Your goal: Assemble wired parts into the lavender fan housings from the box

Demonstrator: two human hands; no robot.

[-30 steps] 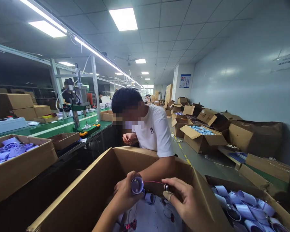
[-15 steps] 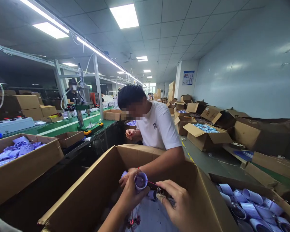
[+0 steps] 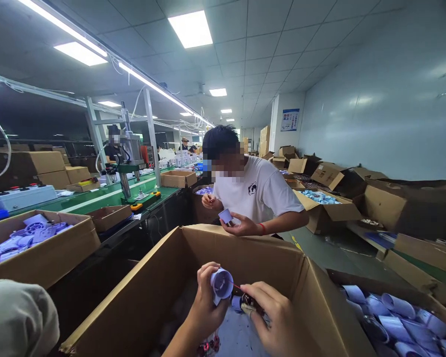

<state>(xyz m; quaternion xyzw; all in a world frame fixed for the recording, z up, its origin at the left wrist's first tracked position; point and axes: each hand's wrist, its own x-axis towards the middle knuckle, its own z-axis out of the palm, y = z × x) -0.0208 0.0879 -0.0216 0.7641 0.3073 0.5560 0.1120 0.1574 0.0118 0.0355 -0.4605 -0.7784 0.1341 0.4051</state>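
Since the earlier frame, the co-worker has drawn an arm out of the large carton and holds a lilac cup at its far rim. Inside the carton's walls, the left hand grips a wider-looking cup; the right hand pinches a dark part, a red wire running between cup and part.

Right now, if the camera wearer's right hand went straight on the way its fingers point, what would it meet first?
The right hand would likely meet the purple cup held in the left hand; depth is unclear from this single view.
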